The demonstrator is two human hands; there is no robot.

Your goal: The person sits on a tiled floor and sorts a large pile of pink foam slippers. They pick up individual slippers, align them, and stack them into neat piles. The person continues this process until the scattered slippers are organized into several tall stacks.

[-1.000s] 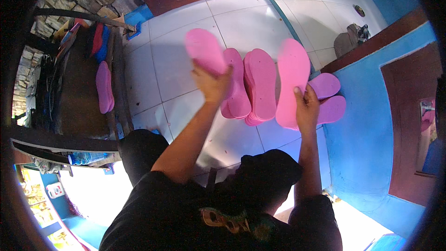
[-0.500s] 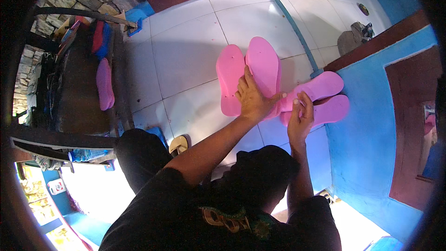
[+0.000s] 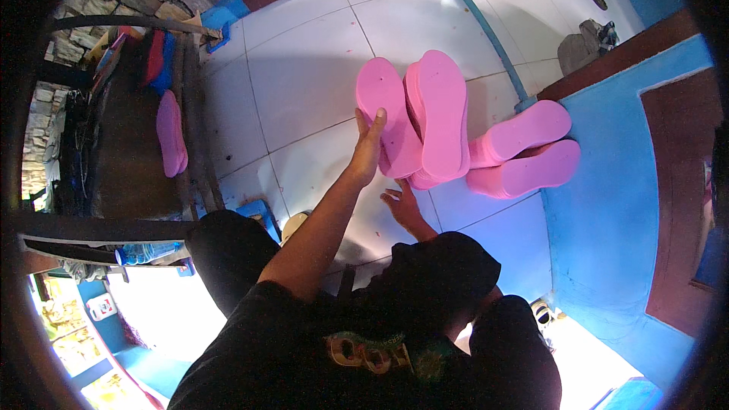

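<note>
Firmly by its edge: left hand [image 3: 366, 153] on a pink flip-flop sole [image 3: 399, 127]

The sole lay on its pile, toe end pointing away from the person, and the left thumb rested over its upper face near the outer edge. The other left fingers lined that same side, so the rim was held between them; how far they reached underneath could not be told.

The right hand [image 3: 405, 209] was nearly empty-looking, its fingers spread and raised just below the sole's heel end. Whether a fingertip touched the foam was unclear.

Close against the sole's right side stood a taller stack of pink soles [image 3: 444, 110]. Farther right, two more pink stacks, an upper one [image 3: 531, 133] and a lower one [image 3: 538, 176], angled toward the blue wall [image 3: 596, 235]. All of these were on the white tiled floor [image 3: 304, 118]. Well apart, at the left, a few pink soles [image 3: 171, 133] lay on a dark tabletop [image 3: 129, 152].
</note>
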